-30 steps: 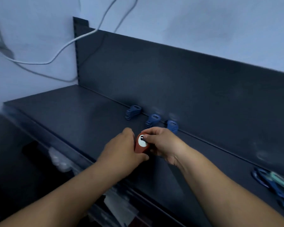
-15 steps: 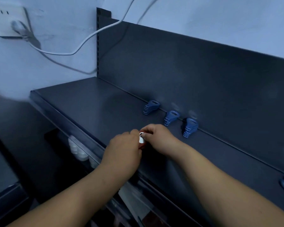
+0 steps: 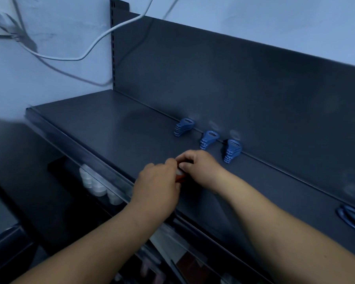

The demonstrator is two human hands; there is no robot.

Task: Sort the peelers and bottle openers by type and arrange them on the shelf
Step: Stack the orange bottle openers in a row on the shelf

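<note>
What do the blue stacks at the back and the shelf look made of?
Blue stacks: likely moulded plastic, matte, uniform colour, rounded edges. Shelf: seemingly painted sheet metal, dark grey satin; faint sheen, slotted upright.

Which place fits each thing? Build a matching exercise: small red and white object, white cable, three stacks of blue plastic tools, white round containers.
1 small red and white object
2 white cable
3 three stacks of blue plastic tools
4 white round containers

a under the dark shelf
b held between left hand and right hand
c along the shelf's back panel
d on the pale wall

Pairs: 1-b, 2-d, 3-c, 4-a.
</note>
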